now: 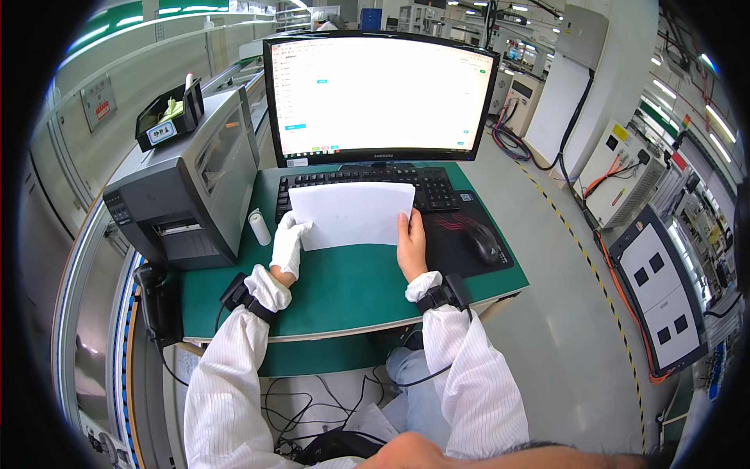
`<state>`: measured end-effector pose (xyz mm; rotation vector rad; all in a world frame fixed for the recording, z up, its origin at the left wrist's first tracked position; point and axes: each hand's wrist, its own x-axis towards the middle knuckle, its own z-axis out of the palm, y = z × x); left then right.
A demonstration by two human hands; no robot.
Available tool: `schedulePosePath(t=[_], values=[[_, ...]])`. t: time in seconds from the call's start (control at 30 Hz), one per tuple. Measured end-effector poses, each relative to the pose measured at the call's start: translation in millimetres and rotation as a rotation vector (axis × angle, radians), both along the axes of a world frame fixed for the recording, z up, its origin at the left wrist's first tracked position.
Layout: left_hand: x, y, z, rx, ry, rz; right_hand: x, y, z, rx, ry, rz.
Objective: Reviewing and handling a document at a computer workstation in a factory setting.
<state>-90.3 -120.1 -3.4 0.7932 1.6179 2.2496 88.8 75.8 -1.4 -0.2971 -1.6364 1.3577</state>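
Note:
A white sheet of paper (351,217) is held up over the green desk, between my two hands. My left hand (289,244), in a white glove, is closed on the sheet's lower left corner. At its right edge my bare right hand (411,244) pinches the paper, thumb in front. Behind the sheet lies a black keyboard (430,187), partly covered by it. To the right, a black mouse (481,242) rests on a dark mouse pad (461,262). A small white roll or bottle (259,228) is just left of my gloved hand.
A lit monitor (383,98) stands at the back of the desk (344,289). On the left is a grey label printer (187,187) with a black tray (169,116) on top. A handheld scanner (158,305) hangs at the desk's left edge. Loose cables (312,402) lie below.

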Motion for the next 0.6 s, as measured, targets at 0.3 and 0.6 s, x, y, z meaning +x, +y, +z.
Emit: schedulePosePath(t=[0.3,0.6], values=[[-3.0,-1.4,-1.0,-0.024,0.105,0.037,1.7,-4.3,5.3,0.045,0.033,-0.004],[-0.2,1.4,0.3,-0.014,0.067,0.036,3.8,-7.1,9.3,0.013,-0.003,-0.007]])
